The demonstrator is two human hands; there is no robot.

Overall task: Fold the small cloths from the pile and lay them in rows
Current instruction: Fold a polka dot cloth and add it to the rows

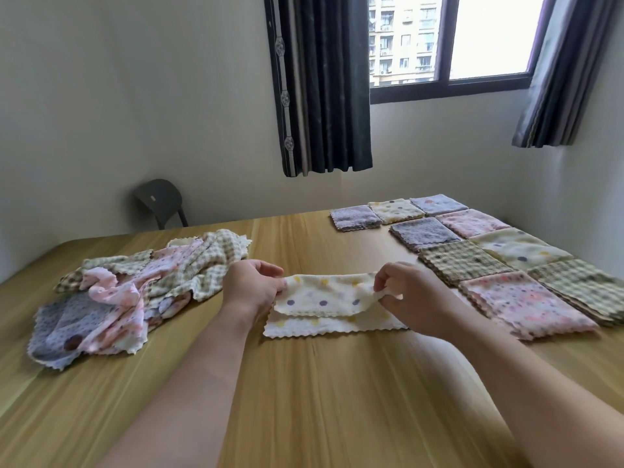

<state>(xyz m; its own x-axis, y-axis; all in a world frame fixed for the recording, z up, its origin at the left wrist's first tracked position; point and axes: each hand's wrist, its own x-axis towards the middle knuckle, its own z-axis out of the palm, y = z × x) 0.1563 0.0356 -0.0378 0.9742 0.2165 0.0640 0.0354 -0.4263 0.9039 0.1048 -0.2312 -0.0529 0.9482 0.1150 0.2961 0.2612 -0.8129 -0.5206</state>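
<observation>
A cream cloth with purple and yellow dots lies mid-table, its far half lifted and doubled over toward me. My left hand pinches its left end and my right hand pinches its right end. To the left sits a loose pile of unfolded cloths, checked, pink and purple. On the right, folded cloths lie in rows, from a purple one at the back to a pink dotted one nearest my right hand.
The wooden table fills the near view. A dark chair stands by the wall behind the table's far left edge. Dark curtains and a window are on the far wall.
</observation>
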